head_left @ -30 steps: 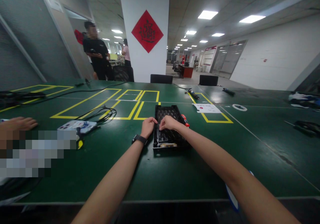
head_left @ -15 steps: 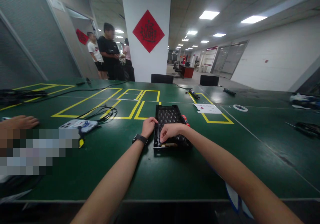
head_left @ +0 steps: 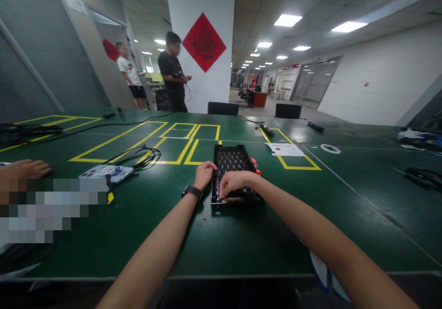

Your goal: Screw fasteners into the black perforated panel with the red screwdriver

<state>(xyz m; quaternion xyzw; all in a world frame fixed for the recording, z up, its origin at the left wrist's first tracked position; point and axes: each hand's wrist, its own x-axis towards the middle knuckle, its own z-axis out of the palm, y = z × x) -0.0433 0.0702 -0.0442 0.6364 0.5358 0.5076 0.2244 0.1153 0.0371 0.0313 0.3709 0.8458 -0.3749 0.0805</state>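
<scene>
A black rectangular case (head_left: 233,160) with a patterned inner panel lies on the green table in front of me. My left hand (head_left: 206,174) grips its left edge, with a dark watch (head_left: 192,191) on the wrist. At the near left corner, my right hand (head_left: 233,181) reaches inside, thumb and fingers pinched together. Whatever sits in that pinch is too small or hidden to make out. A tan strip (head_left: 233,200) shows along the near inside edge. Beside the case's right side is a red-and-black object (head_left: 256,166), partly hidden.
Another person's hand (head_left: 29,168) rests on the table at left, near a pale flat device (head_left: 108,172) and coiled black cables (head_left: 147,154). A white paper (head_left: 285,149), a white ring (head_left: 330,148) and yellow tape outlines lie beyond. Two people stand behind the table, one in black (head_left: 173,74).
My hands stay at the case with barely any shift. In the background, the person in black has moved right and turned. A person in pink is no longer visible.
</scene>
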